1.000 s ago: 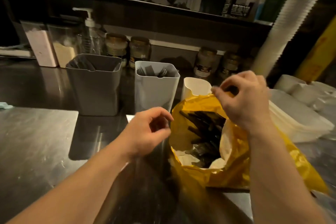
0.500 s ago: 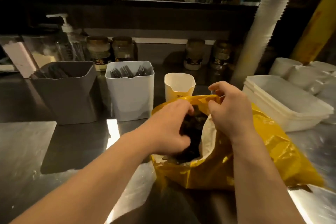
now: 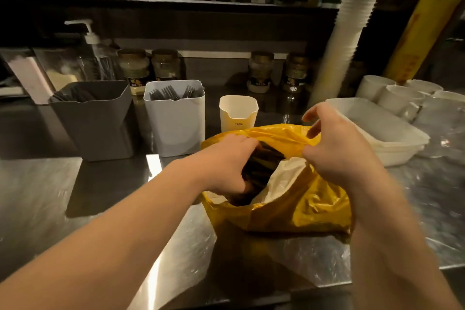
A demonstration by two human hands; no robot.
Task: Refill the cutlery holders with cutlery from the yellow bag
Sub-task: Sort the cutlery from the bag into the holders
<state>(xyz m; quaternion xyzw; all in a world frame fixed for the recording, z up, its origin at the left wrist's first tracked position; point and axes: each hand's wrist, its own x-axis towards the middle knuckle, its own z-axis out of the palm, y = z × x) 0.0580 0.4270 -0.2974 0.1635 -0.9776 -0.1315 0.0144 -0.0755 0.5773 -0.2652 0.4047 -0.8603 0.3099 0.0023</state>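
Cutlery [image 3: 264, 158], dark in the yellow bag [image 3: 314, 204], hides the grip of the left hand [image 3: 226, 166]; right hand [image 3: 339, 151] pinches the rim.

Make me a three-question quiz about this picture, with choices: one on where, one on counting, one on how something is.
1. Where is the left hand?
A) inside the yellow plastic bag
B) up in the air
C) behind the person's back

2. How many plastic cutlery holders are there?
A) one
B) three
C) six

3. How is the bag?
A) tied shut
B) folded flat
C) open

Answers: 1 A, its fingers curl round black cutlery in there; 2 B, dark grey, white and small cream; 3 C, the right hand pinches its rim, mouth gaping.
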